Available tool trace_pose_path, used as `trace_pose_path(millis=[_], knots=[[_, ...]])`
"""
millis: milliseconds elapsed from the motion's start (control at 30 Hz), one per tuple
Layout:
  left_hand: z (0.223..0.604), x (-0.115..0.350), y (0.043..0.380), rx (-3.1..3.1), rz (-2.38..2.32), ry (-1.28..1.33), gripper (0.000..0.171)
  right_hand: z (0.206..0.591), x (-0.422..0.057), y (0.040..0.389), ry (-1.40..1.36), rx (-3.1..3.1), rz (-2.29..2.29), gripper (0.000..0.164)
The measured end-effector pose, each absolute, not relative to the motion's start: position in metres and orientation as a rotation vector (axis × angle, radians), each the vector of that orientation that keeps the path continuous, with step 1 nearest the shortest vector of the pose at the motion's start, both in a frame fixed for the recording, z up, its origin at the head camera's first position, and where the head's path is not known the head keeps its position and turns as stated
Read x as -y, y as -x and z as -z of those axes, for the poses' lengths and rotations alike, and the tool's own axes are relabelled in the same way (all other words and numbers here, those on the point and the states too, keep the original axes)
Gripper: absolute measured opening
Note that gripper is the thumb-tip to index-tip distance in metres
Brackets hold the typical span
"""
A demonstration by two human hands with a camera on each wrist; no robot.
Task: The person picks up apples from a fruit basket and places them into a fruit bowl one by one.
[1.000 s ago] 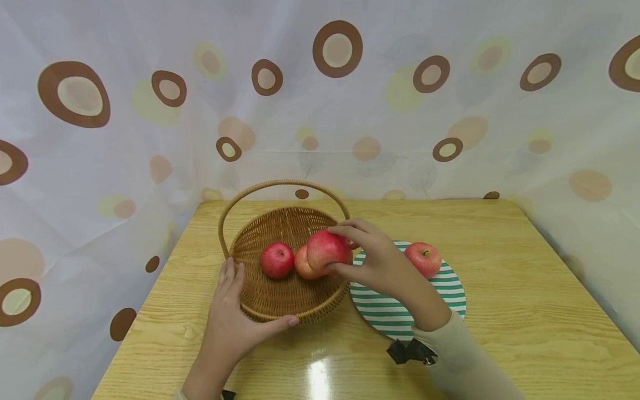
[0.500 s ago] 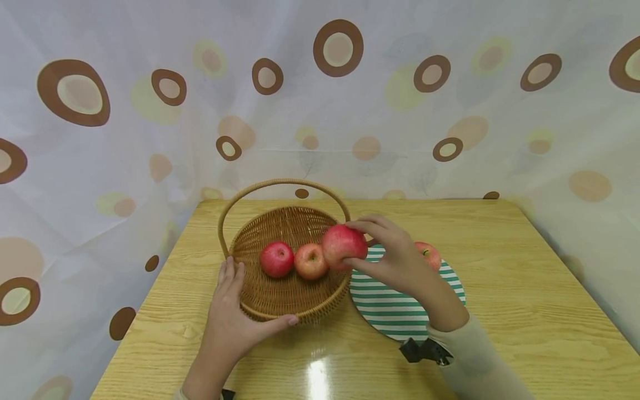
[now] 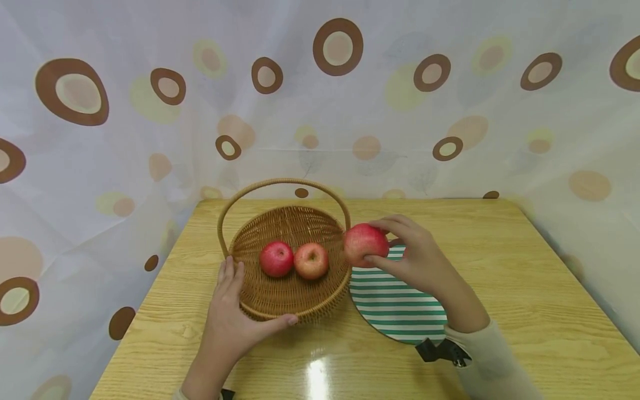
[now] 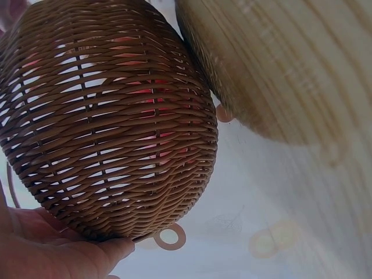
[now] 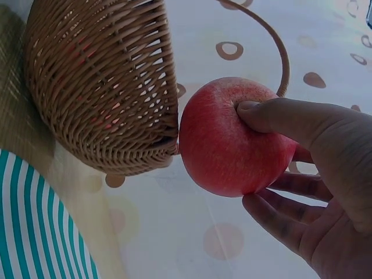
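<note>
My right hand [image 3: 417,258] pinches a red apple [image 3: 364,244] between thumb and fingers, beside the right rim of a wicker basket [image 3: 285,303]. In the right wrist view the thumb presses into the hollow of the held apple [image 5: 226,145], and the fingertips support its far side. Inside the basket lie two apples side by side, a deep red apple [image 3: 276,259] and a paler orange-red apple [image 3: 311,261]. My left hand [image 3: 232,314] rests against the basket's left front side, fingers at the rim and thumb stretched along the front.
A round mat with green and white stripes [image 3: 395,305] lies right of the basket, partly under my right forearm. The basket's tall hoop handle [image 3: 282,181] arches over it. A wooden table [image 3: 525,289] carries everything, with a spotted curtain [image 3: 380,100] behind.
My right hand has carried the apple from over the basket rightward past its rim, uncovering the paler apple. Another apple on the mat has gone out of sight behind that hand. My left hand stays put.
</note>
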State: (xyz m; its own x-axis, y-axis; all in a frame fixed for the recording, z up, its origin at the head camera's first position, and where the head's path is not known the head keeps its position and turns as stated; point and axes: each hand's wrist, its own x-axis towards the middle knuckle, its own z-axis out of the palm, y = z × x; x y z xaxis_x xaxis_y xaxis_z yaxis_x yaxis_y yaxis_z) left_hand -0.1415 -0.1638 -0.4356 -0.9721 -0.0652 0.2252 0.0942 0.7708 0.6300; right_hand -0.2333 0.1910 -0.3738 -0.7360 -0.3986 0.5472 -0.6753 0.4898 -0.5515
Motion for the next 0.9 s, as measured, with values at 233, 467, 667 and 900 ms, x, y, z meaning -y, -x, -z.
trace_pose_path(millis=[233, 467, 667, 900], knots=[[0.436, 0.164, 0.141, 2.725, 0.988, 0.029, 0.151, 0.38, -0.202, 0.236, -0.856, 2.436, -1.065, 0.06], [0.437, 0.164, 0.141, 2.72, 0.986, 0.028, 0.151, 0.386, -0.21, 0.241, -0.811, 2.488, -1.051, 0.06], [0.437, 0.164, 0.141, 2.727, 0.991, 0.026, 0.151, 0.392, -0.214, 0.244, -0.782, 2.569, -1.081, 0.061], [0.436, 0.164, 0.142, 2.731, 0.994, 0.016, 0.151, 0.402, -0.219, 0.252, -0.752, 2.653, -1.039, 0.062]])
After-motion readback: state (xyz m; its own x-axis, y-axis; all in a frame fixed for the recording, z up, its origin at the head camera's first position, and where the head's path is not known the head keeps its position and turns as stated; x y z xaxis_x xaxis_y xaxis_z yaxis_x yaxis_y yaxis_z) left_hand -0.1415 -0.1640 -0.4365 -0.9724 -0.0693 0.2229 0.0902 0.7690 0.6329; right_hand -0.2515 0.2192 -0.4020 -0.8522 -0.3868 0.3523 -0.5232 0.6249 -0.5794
